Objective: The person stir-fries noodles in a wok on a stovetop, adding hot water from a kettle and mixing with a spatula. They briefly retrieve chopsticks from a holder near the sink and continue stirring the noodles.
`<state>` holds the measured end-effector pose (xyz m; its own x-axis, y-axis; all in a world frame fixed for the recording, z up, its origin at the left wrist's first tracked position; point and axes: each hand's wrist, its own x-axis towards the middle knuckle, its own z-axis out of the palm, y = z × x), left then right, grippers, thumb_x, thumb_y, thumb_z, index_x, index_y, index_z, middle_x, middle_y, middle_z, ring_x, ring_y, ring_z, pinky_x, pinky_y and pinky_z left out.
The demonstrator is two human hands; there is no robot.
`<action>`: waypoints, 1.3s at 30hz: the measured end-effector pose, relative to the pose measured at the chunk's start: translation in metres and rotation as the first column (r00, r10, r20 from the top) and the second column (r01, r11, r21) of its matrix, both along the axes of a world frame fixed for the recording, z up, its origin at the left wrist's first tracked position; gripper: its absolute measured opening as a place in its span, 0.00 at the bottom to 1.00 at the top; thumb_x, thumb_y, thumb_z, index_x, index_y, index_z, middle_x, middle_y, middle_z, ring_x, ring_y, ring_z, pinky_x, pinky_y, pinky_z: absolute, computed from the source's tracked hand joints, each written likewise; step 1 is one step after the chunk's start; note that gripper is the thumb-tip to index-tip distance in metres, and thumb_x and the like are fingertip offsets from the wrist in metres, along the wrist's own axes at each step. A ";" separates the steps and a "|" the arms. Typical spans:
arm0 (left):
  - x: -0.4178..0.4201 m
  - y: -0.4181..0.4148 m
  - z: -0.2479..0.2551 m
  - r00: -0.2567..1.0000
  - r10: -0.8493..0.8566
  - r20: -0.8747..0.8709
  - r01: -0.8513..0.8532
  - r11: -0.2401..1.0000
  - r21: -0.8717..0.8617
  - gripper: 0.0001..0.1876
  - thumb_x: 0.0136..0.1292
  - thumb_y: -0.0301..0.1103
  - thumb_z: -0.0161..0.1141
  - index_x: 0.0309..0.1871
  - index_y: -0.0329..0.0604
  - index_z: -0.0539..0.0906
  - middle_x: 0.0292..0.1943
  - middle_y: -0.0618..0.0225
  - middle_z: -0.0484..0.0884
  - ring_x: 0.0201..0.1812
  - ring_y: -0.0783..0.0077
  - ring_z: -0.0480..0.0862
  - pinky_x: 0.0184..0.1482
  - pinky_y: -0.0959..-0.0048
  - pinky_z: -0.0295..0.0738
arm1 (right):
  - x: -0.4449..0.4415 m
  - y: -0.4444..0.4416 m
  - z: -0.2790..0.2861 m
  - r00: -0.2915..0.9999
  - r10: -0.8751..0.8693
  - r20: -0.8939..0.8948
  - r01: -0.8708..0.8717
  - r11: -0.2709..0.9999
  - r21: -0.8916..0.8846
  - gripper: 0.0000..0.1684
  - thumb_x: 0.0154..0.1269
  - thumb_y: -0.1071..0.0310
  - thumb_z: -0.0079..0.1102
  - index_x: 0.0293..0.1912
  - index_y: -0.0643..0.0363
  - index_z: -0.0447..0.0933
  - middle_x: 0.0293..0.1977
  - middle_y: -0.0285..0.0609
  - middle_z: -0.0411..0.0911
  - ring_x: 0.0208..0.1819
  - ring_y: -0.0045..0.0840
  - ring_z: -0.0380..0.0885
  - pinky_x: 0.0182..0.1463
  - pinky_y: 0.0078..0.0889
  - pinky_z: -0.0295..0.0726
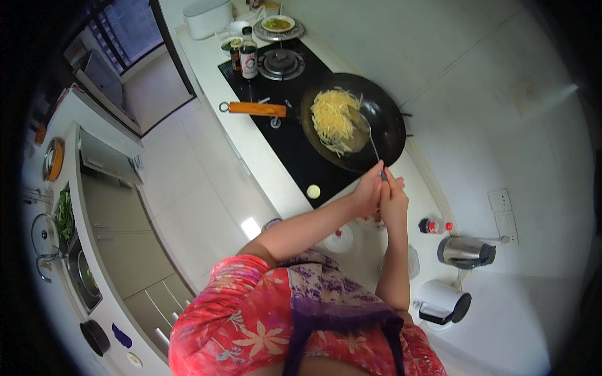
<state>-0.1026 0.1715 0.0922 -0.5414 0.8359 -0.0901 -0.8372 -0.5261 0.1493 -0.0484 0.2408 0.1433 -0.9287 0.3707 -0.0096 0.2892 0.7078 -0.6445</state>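
My left hand (368, 190) and my right hand (394, 193) are close together at the wok's near edge, both around the handle of a metal spatula (374, 143). Its blade rests among pale yellow shreds (331, 115), which look like shredded potato, on the left side of a dark wok (385, 113). The wok sits on a black glass gas hob (282, 136), its wooden handle (258, 109) pointing left. Fingers of the two hands overlap, so part of the grip is hidden.
Sauce bottles (248, 58) stand beside the rear burner (281, 63). A plate of food (278, 24) lies behind. A round lid (313, 191) is on the hob's near corner. To the right are a small red-capped bottle (435, 226), a steel kettle (463, 252) and a white jug (442, 301).
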 end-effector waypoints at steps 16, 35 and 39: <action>0.058 -0.108 -0.082 0.717 -0.571 -0.400 0.300 0.771 -0.562 0.21 0.68 0.44 0.46 0.60 0.43 0.69 0.48 0.67 0.79 0.45 0.76 0.78 0.47 0.79 0.70 | -0.112 0.011 -0.028 0.924 0.312 -0.223 -0.132 0.803 0.581 0.17 0.60 0.61 0.55 0.51 0.42 0.76 0.21 0.49 0.76 0.23 0.43 0.77 0.28 0.45 0.76; 0.158 -0.279 -0.257 0.835 -0.494 -0.244 -0.339 -0.112 -0.934 0.22 0.55 0.41 0.53 0.47 0.33 0.79 0.35 0.52 0.83 0.36 0.62 0.83 0.42 0.69 0.76 | -0.079 -0.005 -0.032 0.946 0.322 -0.036 -0.290 0.893 0.344 0.20 0.62 0.62 0.52 0.54 0.42 0.74 0.28 0.53 0.78 0.31 0.46 0.77 0.35 0.44 0.76; 0.145 -0.275 -0.254 0.827 -0.504 -0.248 -0.319 -0.059 -0.946 0.21 0.56 0.40 0.53 0.47 0.33 0.78 0.35 0.53 0.83 0.37 0.61 0.83 0.42 0.69 0.75 | -0.056 0.036 -0.016 0.932 0.362 0.033 -0.322 0.780 0.537 0.20 0.60 0.64 0.54 0.53 0.40 0.74 0.24 0.50 0.78 0.27 0.43 0.77 0.32 0.44 0.75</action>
<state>0.0421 -0.1037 -0.1616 -0.7562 0.1462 -0.6378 -0.4559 0.5814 0.6739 -0.1047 0.2772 0.1270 -0.9862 -0.0423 0.1602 -0.0672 0.9859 -0.1533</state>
